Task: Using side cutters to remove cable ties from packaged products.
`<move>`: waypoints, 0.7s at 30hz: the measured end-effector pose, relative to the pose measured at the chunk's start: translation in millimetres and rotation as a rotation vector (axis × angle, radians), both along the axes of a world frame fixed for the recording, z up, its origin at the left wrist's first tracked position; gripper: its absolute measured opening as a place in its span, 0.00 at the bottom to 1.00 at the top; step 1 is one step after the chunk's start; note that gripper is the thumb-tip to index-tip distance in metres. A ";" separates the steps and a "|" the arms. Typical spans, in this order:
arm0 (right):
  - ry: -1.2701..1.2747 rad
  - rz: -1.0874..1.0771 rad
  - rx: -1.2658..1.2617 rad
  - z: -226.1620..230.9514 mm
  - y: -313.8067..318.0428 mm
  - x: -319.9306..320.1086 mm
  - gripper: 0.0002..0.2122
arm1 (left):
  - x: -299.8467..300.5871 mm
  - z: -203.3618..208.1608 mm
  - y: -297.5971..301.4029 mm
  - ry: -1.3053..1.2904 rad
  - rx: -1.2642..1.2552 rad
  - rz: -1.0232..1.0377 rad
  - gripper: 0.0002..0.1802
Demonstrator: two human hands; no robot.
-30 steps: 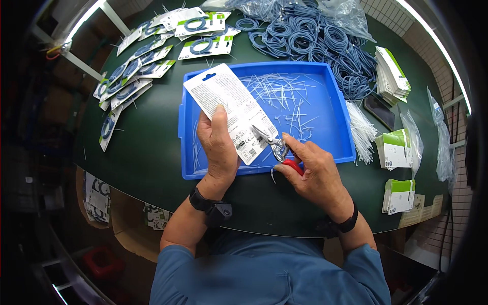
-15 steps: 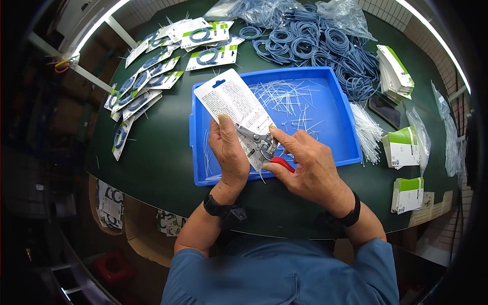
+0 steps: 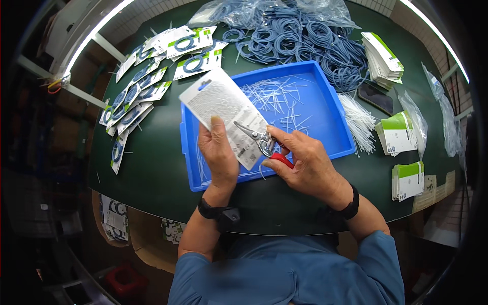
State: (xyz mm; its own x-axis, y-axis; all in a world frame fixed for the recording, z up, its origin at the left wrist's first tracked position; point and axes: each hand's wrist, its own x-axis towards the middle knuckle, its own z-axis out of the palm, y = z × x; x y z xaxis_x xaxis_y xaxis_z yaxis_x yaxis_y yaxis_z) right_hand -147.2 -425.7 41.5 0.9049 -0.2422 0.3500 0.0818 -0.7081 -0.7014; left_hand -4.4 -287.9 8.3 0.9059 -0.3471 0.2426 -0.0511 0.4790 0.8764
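Observation:
My left hand [image 3: 219, 155] is closed on a white printed card [image 3: 216, 99], thumb across its face. The card is tilted over the blue tray [image 3: 189, 170], with its hang slot at the upper left. My right hand [image 3: 307, 162] grips a pair of spring-loaded hand shears [image 3: 263, 143] with red handles. Their metal jaws lie in front of the card's lower right part, pointing at my left thumb. Whether the blades touch the card I cannot tell. A thin white strip hangs below the card's lower corner. Loose white cable tie pieces [image 3: 277, 94] are scattered in the tray.
Carded blue cables [image 3: 132, 96] lie at the left. Coiled blue cables [image 3: 300, 38] and clear plastic bags are heaped at the back. Right of the tray lie a bundle of white cable ties [image 3: 357, 122], a dark phone [image 3: 375, 99] and stacks of cards [image 3: 397, 134].
The scene has shifted left in view. My left hand and the card have moved away from my right hand, and more of the shears' metal head now shows.

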 end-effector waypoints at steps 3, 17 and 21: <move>0.009 -0.056 0.006 2.7 -18.7 -3.6 0.30 | 16.3 0.8 10.5 0.010 0.037 -0.002 0.19; 0.031 -0.151 -0.127 -17.7 -47.4 -6.7 0.35 | 49.1 17.1 20.3 0.394 -0.241 -0.126 0.20; 0.073 -0.198 -0.194 -17.3 -45.7 -3.7 0.34 | 63.8 -1.8 14.4 0.156 -0.508 -0.684 0.23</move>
State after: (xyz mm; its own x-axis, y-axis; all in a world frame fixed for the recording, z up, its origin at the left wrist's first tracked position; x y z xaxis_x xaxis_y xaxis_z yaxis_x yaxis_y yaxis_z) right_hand -150.9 -471.4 24.2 0.8710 -0.3519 0.3428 -0.1175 -0.8267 -0.5502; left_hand 59.4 -273.4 6.5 0.5737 -0.7112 0.4062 0.4939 0.6961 0.5211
